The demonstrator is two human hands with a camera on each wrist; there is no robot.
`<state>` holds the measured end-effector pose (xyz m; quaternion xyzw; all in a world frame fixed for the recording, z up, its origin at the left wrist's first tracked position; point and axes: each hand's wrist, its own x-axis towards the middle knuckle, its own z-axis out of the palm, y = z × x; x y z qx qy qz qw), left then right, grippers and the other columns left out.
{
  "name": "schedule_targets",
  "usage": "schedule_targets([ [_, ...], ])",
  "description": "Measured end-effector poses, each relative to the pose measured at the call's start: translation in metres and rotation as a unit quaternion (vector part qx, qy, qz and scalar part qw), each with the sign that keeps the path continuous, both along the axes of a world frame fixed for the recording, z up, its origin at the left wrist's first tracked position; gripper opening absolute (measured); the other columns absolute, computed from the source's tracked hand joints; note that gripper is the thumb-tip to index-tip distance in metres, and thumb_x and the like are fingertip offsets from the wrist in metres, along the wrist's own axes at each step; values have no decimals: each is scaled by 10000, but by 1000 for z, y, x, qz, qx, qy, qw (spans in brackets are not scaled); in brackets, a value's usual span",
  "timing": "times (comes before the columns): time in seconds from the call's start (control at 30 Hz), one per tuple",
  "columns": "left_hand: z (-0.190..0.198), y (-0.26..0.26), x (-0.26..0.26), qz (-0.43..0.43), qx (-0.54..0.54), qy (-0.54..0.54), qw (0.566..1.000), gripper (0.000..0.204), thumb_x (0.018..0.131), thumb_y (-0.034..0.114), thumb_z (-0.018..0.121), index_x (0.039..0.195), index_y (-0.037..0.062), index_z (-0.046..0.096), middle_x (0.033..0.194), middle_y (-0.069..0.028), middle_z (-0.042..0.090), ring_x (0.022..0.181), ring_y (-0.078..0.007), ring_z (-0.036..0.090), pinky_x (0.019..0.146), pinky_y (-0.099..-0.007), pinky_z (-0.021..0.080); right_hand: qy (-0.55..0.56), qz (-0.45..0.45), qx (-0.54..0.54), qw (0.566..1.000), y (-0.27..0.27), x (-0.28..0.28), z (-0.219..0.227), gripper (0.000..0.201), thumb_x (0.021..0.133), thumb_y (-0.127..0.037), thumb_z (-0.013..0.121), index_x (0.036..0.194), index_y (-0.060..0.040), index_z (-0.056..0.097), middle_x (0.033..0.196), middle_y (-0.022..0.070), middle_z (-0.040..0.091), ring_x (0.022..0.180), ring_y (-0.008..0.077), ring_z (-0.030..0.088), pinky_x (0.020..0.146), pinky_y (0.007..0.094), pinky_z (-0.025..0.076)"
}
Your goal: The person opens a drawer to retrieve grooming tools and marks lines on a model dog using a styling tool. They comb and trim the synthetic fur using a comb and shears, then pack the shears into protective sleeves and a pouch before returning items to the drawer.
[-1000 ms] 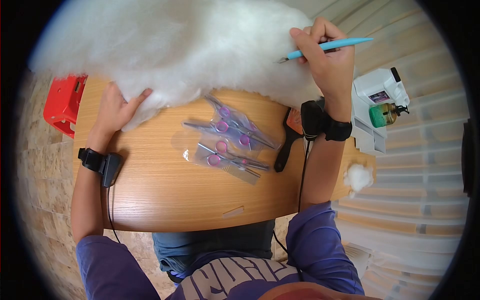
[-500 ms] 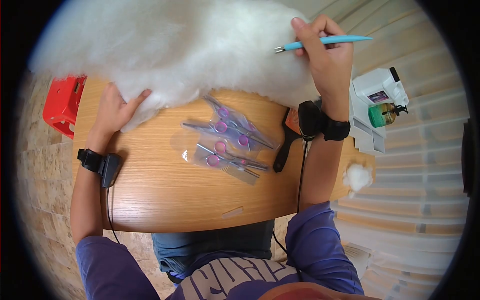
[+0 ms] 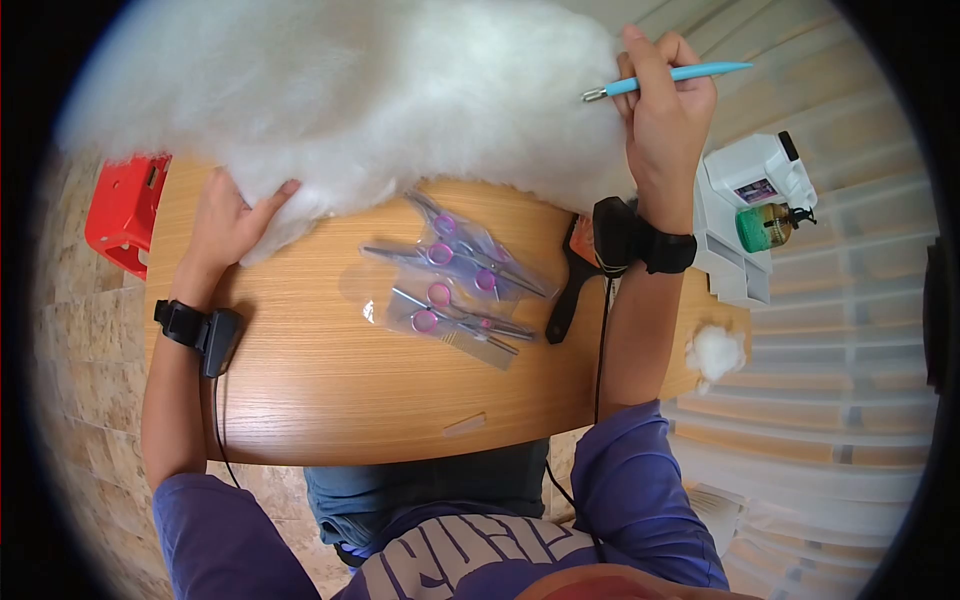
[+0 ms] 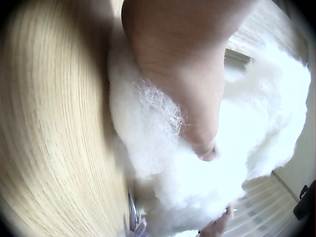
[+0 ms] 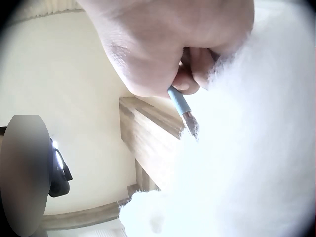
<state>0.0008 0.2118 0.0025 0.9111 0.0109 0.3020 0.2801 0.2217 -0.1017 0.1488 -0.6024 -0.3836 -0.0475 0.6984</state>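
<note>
A large white fluffy mass (image 3: 400, 110) of fur-like fibre fills the top of the head view and covers the far part of the table. My left hand (image 3: 230, 222) grips its near left edge, thumb across the fluff; the fingers are partly sunk out of sight. My right hand (image 3: 668, 120) holds a slim light-blue pen-shaped tool (image 3: 690, 72) between thumb and fingers, at the right side of the fluff. The tool's short metal tip (image 5: 190, 125) points into the white fibres in the right wrist view.
Scissors with pink rings (image 3: 440, 254) lie in clear sleeves on the wooden table (image 3: 330, 390), with a comb (image 3: 478, 349) by them. A black-handled brush (image 3: 566, 300) is near my right wrist. Beyond are a white jug (image 3: 765, 175), a green bottle (image 3: 762, 230), a fluff tuft (image 3: 716, 352) and a red stool (image 3: 125, 210).
My right hand has shifted right and slightly up with the blue tool, whose tip has turned and moved toward the fluff's right edge. The left hand stays in place.
</note>
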Motion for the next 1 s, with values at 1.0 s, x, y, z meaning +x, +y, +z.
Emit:
schedule_targets([
  [1.0, -2, 2, 0, -3, 6, 2, 1000, 282, 878, 221, 759, 1013, -24, 724, 985, -218, 740, 906, -413, 687, 837, -430, 523, -147, -207, -104, 962, -18, -12, 18, 365, 901, -100, 719, 663, -72, 443, 598, -57, 427, 543, 38, 381, 510, 239, 308],
])
